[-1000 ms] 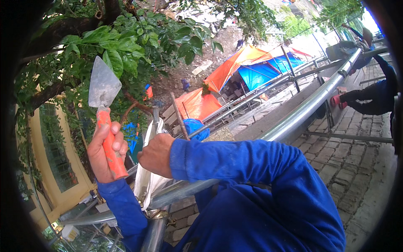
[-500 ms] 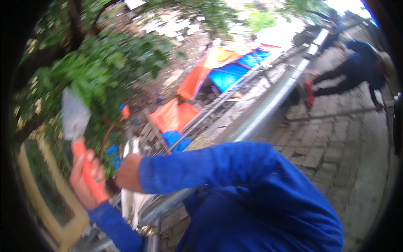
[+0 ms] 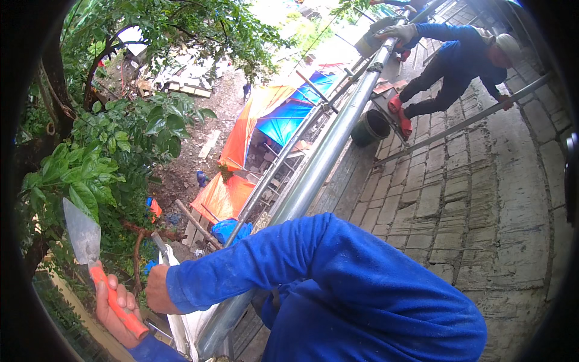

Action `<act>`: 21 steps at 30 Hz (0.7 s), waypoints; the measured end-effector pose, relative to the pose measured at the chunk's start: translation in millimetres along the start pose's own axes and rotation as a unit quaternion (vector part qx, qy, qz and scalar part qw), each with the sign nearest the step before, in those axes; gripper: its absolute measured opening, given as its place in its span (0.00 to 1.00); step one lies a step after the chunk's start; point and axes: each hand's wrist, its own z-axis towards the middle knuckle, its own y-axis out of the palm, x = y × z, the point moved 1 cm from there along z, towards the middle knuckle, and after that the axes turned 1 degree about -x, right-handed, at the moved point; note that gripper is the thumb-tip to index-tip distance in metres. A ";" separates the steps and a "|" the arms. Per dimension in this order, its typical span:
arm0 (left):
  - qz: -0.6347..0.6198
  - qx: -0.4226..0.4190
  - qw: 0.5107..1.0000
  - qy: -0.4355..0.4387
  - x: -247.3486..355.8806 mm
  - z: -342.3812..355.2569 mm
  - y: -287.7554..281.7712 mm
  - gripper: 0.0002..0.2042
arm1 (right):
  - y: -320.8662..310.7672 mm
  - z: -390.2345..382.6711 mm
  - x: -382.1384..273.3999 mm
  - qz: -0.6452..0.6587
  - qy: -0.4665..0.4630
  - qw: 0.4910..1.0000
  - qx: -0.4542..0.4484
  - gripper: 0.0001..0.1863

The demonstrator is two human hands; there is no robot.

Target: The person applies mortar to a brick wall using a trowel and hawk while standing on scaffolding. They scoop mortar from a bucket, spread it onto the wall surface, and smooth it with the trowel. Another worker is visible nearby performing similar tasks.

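Observation:
My left hand (image 3: 110,315) is closed around the orange handle of a trowel (image 3: 83,232) at the lower left. Its grey pointed blade tilts up towards green leaves and looks smeared. My right arm, in a blue sleeve, reaches across to the left, and my right hand (image 3: 159,289) is beside the left one. Only the back of that hand and the wrist show; the fingers are hidden. A narrow grey piece (image 3: 160,244) stands out just beyond the right hand, and I cannot tell whether it is held. White sheeting (image 3: 184,323) hangs below that hand.
A thick metal pipe (image 3: 319,172) runs diagonally past my arm. To its right is a block wall (image 3: 446,220). A co-worker (image 3: 455,63) in a white helmet stands by a dark bucket (image 3: 370,128), near a long bar (image 3: 470,123). Orange and blue tarps (image 3: 244,136) lie far below.
The view has turned and steadied. In it, both hands and the trowel sit lower and further left. The left hand keeps its grip on the handle. The co-worker now appears higher up.

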 end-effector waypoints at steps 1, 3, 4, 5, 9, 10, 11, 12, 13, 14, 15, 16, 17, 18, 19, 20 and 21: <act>0.000 -0.002 1.000 0.000 0.4 -0.2 -0.8 0.22 | -0.3 0.3 -0.5 -0.001 0.000 1.000 -0.001 0.06; 0.001 -0.006 1.000 0.001 0.1 0.0 -3.1 0.22 | -0.9 -1.1 -1.2 0.001 -0.001 1.000 0.011 0.06; 0.002 -0.008 1.000 0.002 0.5 0.2 -4.0 0.22 | -1.4 -1.7 -1.3 0.001 -0.001 1.000 0.016 0.06; 0.003 -0.010 1.000 0.003 0.9 0.2 -5.0 0.22 | -1.3 -1.2 -1.3 0.002 -0.001 1.000 0.014 0.06; -0.001 -0.006 1.000 0.003 2.5 -1.5 -3.6 0.22 | 2.1 1.8 -2.4 0.006 0.005 1.000 0.006 0.06; -0.001 -0.011 1.000 0.000 2.9 -1.6 -2.5 0.22 | 1.7 2.8 -3.5 0.008 0.007 1.000 0.008 0.05; -0.002 -0.016 1.000 -0.003 1.7 -0.5 -0.6 0.22 | 1.3 2.3 -3.8 0.005 0.012 1.000 0.013 0.05; -0.003 -0.020 1.000 -0.006 1.0 0.5 0.7 0.23 | 0.8 0.0 -2.9 0.003 0.017 1.000 0.017 0.05; -0.003 -0.020 1.000 -0.006 0.8 0.9 -1.3 0.23 | -0.3 -1.6 -1.7 0.001 0.020 1.000 0.020 0.05; -0.003 -0.019 1.000 -0.007 0.8 1.1 -3.7 0.23 | -1.9 -2.5 -0.7 0.001 0.004 1.000 0.027 0.05; -0.003 -0.019 1.000 -0.007 1.3 1.2 -5.3 0.22 | 0.6 -0.4 -0.7 0.003 0.003 0.999 0.032 0.05; -0.006 -0.012 1.000 -0.005 1.1 0.4 -0.6 0.22 | 1.4 -0.6 -0.2 0.003 0.007 0.999 0.037 0.04; -0.010 -0.015 1.000 -0.008 2.2 0.1 -2.2 0.22 | 1.8 -0.4 -0.5 0.003 0.010 0.999 0.043 0.04; -0.014 -0.019 1.000 -0.012 3.3 -0.2 -4.5 0.22 | 1.8 -0.7 -1.7 0.006 0.012 0.999 0.042 0.04; -0.019 -0.026 0.999 -0.017 3.3 0.7 -4.7 0.22 | 0.5 -1.5 -1.5 0.005 0.009 0.999 0.038 0.04; -0.009 -0.011 1.000 -0.004 2.2 0.0 -0.9 0.23 | -0.5 -1.9 -1.3 0.004 0.006 0.999 0.034 0.04; -0.009 -0.011 1.000 -0.003 2.3 -0.3 0.4 0.23 | -0.8 -1.6 -1.4 0.003 0.004 1.000 0.030 0.04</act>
